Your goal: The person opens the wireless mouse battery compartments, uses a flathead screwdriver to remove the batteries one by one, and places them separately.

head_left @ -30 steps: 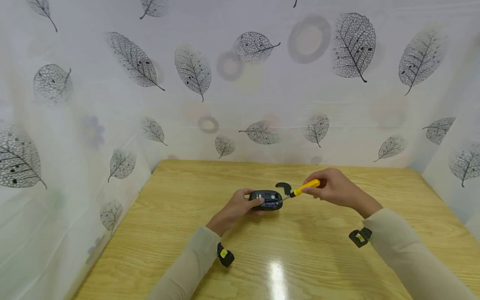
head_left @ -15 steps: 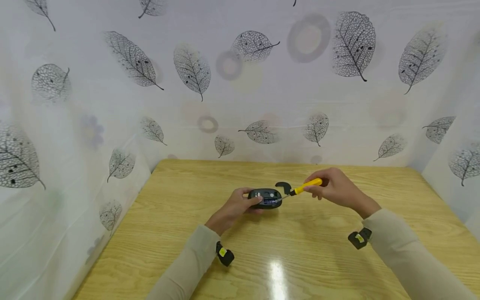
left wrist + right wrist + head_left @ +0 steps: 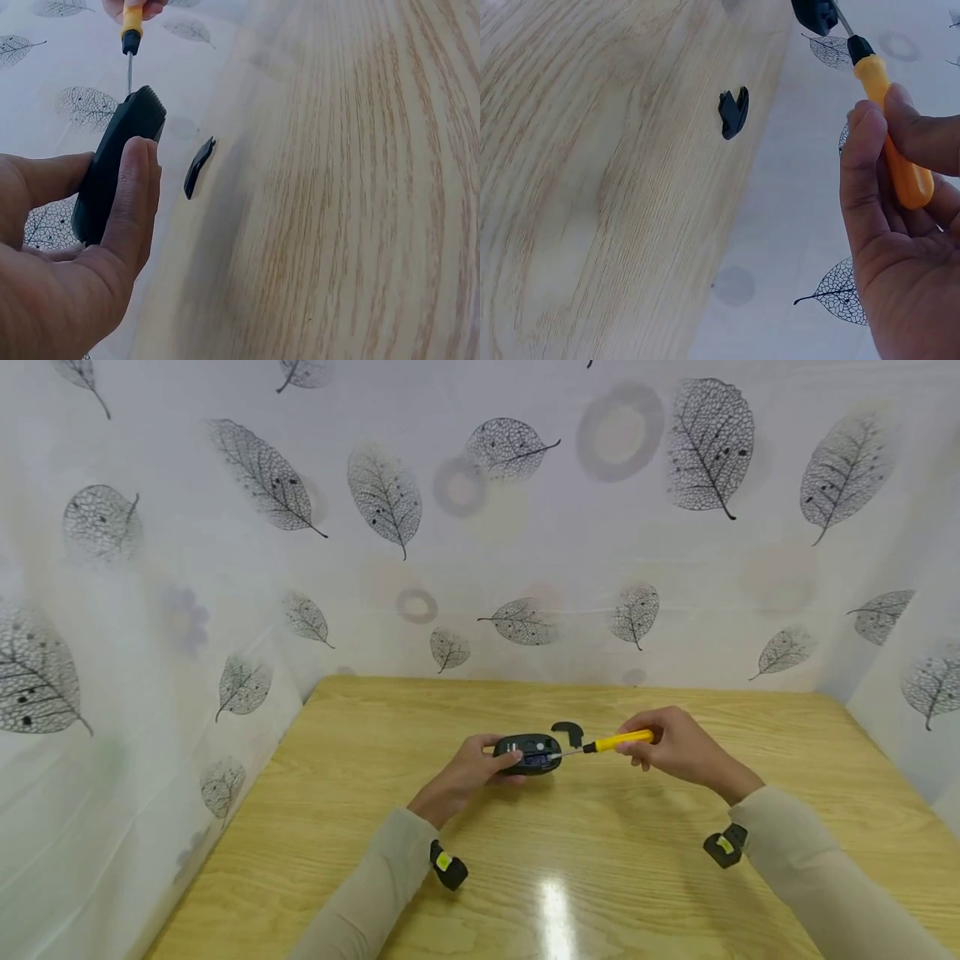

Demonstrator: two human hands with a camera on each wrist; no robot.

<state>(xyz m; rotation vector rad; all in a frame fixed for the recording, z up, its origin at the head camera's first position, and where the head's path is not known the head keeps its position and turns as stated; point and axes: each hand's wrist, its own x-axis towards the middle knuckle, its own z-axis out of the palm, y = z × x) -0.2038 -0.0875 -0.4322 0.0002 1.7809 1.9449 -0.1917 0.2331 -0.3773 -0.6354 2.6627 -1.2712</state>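
My left hand [image 3: 471, 770] grips a black computer mouse [image 3: 542, 745], its underside turned up and its battery compartment uncovered. The thumb lies across the underside, beside a dark blue battery [image 3: 536, 760] in the compartment. In my right hand [image 3: 678, 750] is a yellow screwdriver [image 3: 619, 741], pinched by its handle between thumb and fingers. Its thin metal shaft points left, the tip at the right end of the battery compartment. The left wrist view shows the mouse [image 3: 112, 161] edge-on, the screwdriver shaft [image 3: 130, 73] meeting its far end.
A black curved battery cover [image 3: 570, 732] lies on the wooden table [image 3: 480, 877] just behind the mouse. White curtains [image 3: 525, 543] printed with leaves close off the back and both sides of the table.
The right hand has shifted slightly right and lower, and the screwdriver now lies flatter. The mouse has moved a little to the left and away, still held in the left hand.
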